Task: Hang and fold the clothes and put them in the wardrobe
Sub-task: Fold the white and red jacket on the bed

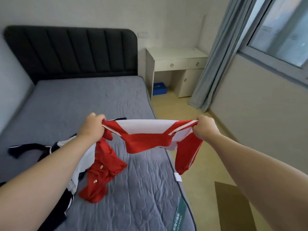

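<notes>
Head view: the red and white top (146, 137) is held up in the air, pulled taut between the two hands. Its long axis runs side to side across the person's front. The left hand (93, 126) is clenched on one bunched end and the right hand (205, 129) on the other, fingers curled tight into the cloth, so neither hand is nearer than the other. The garment straddles the right edge of the mattress (83, 100): its left half hangs over the bed, while its right half and one dangling sleeve (188, 155) hang over the floor (208, 164). To lay it flat for folding, the likely move is a swing leftward and down onto the bed. The open stretch of mattress lies ahead and in the middle. More red cloth (101, 177) sits crumpled under the left forearm (whether it belongs to the held top or is a separate piece I cannot tell), and a navy and white garment (33, 150) sprawls further left. Both crowd the near-left side, so the top could land overlapping them or slide off the edge. A white desk (176, 54) stands well beyond the bed and a flat piece of cardboard (233, 205) lies on the floor to the right. No wardrobe is in view.
</notes>
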Demonstrator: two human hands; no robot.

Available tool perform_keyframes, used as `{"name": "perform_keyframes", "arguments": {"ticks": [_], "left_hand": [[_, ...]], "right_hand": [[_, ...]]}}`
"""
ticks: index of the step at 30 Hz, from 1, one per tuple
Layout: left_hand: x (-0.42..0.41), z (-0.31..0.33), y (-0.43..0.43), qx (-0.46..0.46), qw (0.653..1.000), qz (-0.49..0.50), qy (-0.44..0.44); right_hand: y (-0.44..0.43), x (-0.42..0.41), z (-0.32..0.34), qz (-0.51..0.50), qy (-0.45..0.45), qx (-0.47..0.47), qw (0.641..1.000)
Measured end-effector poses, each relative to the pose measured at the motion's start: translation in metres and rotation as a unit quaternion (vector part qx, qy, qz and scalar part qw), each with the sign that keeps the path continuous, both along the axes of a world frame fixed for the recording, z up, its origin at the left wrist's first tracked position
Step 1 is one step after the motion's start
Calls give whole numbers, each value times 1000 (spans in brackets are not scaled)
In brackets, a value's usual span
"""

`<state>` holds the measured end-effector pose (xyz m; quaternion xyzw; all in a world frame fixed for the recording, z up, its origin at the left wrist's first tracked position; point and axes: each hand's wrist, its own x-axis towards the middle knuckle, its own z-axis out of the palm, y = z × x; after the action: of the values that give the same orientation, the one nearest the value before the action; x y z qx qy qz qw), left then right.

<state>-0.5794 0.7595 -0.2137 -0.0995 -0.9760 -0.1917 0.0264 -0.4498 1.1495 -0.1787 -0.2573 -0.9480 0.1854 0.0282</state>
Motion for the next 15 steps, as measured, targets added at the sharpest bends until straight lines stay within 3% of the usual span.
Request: {"name": "perform_keyframes", "arguments": {"ticks": [3,6,10,15], "left_hand": [[43,-17,-17,-51,998,8,-36],[96,-30,-30,-35,999,-7,27],[162,-42,-41,-92,988,84,-88],[236,-42,-42,-96,982,141,-83]], "right_hand": [[1,14,-4,98,-133,98,981],[0,28,-14,176,-210,133,953],[-5,53,-27,250,-272,160,915],[-4,75,-45,246,-355,35,902]]}}
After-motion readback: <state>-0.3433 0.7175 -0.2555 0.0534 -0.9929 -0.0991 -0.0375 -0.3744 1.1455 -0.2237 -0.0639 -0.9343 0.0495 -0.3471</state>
